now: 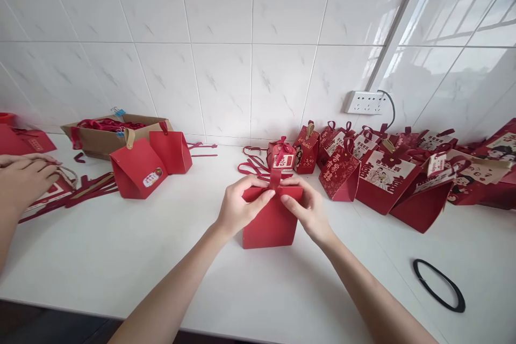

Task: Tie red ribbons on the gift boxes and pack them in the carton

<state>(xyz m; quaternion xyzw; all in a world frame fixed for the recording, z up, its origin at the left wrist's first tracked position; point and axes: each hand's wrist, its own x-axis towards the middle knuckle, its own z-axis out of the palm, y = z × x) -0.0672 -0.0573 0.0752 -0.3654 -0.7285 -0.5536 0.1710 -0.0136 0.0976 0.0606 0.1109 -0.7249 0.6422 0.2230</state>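
A plain red paper gift box stands upright on the white counter in front of me. My left hand pinches its top edge from the left, fingers closed. My right hand pinches the top from the right, fingers closed as well. A short red ribbon loop sticks up between my fingertips at the top of the box.
Several finished red gift boxes crowd the right back. Two plain red boxes and a cardboard box of ribbons stand at left. Another person's hands work at far left. A black ring lies at right. Loose ribbons lie behind.
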